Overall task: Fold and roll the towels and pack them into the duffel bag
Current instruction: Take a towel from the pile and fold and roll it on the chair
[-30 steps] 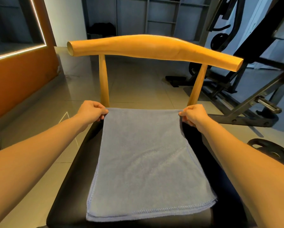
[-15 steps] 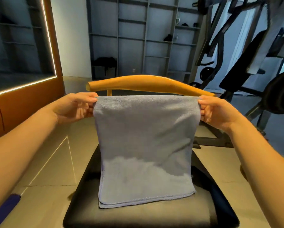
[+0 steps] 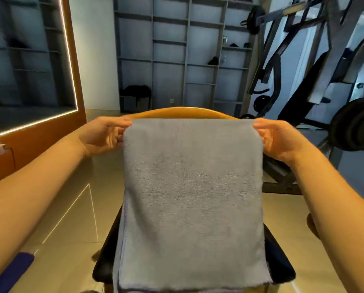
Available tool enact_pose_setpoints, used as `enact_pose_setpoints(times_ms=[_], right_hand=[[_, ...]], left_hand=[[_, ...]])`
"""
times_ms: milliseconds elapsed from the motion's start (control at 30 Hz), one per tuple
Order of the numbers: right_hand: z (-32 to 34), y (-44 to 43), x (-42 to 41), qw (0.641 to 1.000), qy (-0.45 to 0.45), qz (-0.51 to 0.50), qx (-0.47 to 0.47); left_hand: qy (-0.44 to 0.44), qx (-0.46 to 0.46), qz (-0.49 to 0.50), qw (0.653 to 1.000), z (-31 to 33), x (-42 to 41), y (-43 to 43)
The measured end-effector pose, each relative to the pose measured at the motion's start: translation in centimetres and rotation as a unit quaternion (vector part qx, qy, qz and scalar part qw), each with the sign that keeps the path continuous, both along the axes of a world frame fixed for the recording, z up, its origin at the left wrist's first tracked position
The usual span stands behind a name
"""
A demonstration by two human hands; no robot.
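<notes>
While the grey towel point(image 3: 191, 197) hangs between the two grips, its free lower hem is the part nearest to the person. The hem is straight below both grips and in front of the black chair seat point(image 3: 280, 269); whether it touches the seat I cannot tell. From there the towel goes up as one flat, doubled sheet, so its long axis runs vertical, from the hem up to the held edge. At that top edge the left grip point(image 3: 105, 134) pinches the left corner and the right grip point(image 3: 280, 140) pinches the right corner. They are at about the same height and well apart, and the short edge is stretched level between them. I judge that the next fold must bring the held edge down toward the hem, or lay the towel on the seat below for rolling. Just behind the grips is the wooden chair back point(image 3: 176, 112), and far behind it grey shelves point(image 3: 176, 60). The duffel bag is not seen.
</notes>
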State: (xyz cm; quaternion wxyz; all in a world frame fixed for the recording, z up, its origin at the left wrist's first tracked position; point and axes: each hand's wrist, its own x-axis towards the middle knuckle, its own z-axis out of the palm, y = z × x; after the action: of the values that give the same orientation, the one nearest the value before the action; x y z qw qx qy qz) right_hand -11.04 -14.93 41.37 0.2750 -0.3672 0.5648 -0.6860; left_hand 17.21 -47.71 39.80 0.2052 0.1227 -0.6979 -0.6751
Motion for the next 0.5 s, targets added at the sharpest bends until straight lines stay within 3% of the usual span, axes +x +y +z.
enact_pose_setpoints(times_ms=[67,200,300,500], right_hand=[[-2.1,-1.2,-1.0,0.994,0.022,-0.067,0.081],[-7.5,-4.0,-3.0,0.944,0.077,-0.227,0.226],[-10.8,-5.8,-3.7,0.928,0.044,-0.273,0.249],[-13.7,-7.8,-5.0,0.93,-0.004,-0.295,0.218]], left_hand=[[-0.078,-0.053,0.056,0.994,-2.1,-1.8,-0.7],[-0.207,-0.154,0.189,0.948,-8.3,-5.6,-2.0],[-0.22,-0.138,0.214,0.942,-11.9,-7.5,-2.4],[-0.165,-0.043,0.24,0.956,-14.7,-9.9,-2.8]])
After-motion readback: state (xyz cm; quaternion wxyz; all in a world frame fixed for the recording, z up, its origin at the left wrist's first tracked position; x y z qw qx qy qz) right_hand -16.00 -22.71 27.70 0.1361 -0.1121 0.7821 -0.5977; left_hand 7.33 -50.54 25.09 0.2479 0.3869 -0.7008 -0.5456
